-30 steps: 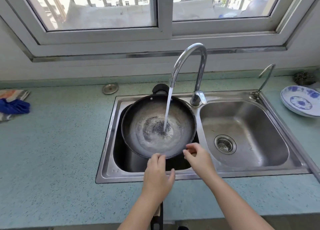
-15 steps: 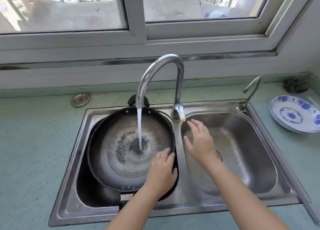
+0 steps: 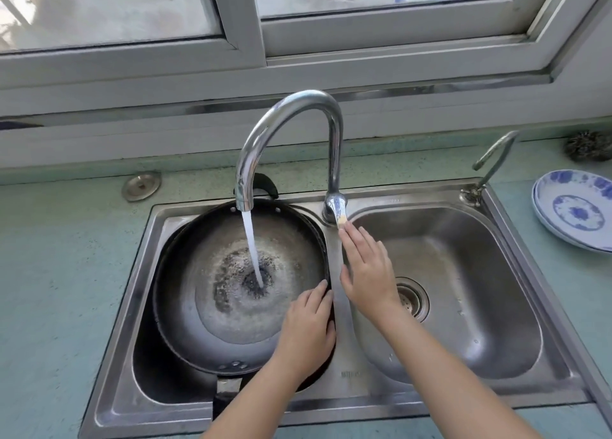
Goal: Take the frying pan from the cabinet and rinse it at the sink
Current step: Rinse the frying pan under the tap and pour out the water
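Observation:
A dark frying pan (image 3: 212,306) lies tilted in the left basin of the steel double sink (image 3: 344,382), its handle pointing toward me. Water runs from the curved tap (image 3: 291,114) into the pan's middle and pools there. My left hand (image 3: 306,332) rests on the pan's right rim, fingers lying over the edge. My right hand (image 3: 366,273) stretches flat over the divider between the basins, its fingertips at the tap's lever (image 3: 337,212).
The right basin holds only a drain strainer (image 3: 410,301). Blue-and-white plates (image 3: 576,208) are stacked on the counter at the right, with a steel scourer (image 3: 586,145) behind them. A small second tap (image 3: 490,164) stands at the sink's back right corner. A round metal cap (image 3: 140,186) sits back left.
My right hand left the pan's rim and moved up to the tap lever. My left hand slid to the pan's right rim. Water has kept running and the view has come closer.

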`<state>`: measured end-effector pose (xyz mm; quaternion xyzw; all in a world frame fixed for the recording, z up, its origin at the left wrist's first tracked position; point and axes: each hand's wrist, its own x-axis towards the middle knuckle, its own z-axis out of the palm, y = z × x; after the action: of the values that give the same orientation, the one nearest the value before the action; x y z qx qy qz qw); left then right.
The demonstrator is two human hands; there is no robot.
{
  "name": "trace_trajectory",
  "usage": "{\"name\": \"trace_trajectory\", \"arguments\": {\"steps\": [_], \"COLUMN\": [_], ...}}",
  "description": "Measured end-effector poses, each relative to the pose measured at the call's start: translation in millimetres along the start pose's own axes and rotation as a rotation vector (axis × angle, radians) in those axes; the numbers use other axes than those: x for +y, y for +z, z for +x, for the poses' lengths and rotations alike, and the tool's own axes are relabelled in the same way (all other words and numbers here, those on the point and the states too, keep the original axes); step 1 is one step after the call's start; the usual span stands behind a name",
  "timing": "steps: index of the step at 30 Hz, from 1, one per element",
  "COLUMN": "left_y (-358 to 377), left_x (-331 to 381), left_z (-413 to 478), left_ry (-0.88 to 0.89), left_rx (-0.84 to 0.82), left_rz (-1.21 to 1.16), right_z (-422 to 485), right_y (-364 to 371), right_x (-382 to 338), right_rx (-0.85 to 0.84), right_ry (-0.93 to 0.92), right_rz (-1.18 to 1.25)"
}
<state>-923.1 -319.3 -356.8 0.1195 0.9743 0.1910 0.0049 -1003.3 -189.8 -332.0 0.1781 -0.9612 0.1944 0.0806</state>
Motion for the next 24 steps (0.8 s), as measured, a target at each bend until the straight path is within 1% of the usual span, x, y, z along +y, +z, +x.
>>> {"name": "trace_trajectory", "arguments": {"steps": [5,9,14,18,21,24], "left_y": [4,0,-7,-15,-25,-36], "left_x": [0,2,0,-3,-7,-15], "left_z": [-1,-3,-9,-25,-41,-64], "left_ry": [-0.028,-0.031,-0.045,-0.057,-0.051,-0.083], "left_rx": [-0.001,-0.035,-0.043,-0.029,-0.006,0.001], "left_rz": [-0.012,-0.026,-0.014,-0.018,-0.018,-0.027], "right_z": [-3,-9,-6,-16,-34,-64], "right_y": [10,15,3,1,4,10], "right_x": [-8,-5,0,-14,-30,-49], "right_rx": [0.057,0.030,0.012,-0.026,-0.022,0.027], "right_ry": [0.056,0.066,0.028,0.120,0.199,0.256], "right_rz": [0.042,-0.001,-0.055,-0.092,-0.018,0.097]}}
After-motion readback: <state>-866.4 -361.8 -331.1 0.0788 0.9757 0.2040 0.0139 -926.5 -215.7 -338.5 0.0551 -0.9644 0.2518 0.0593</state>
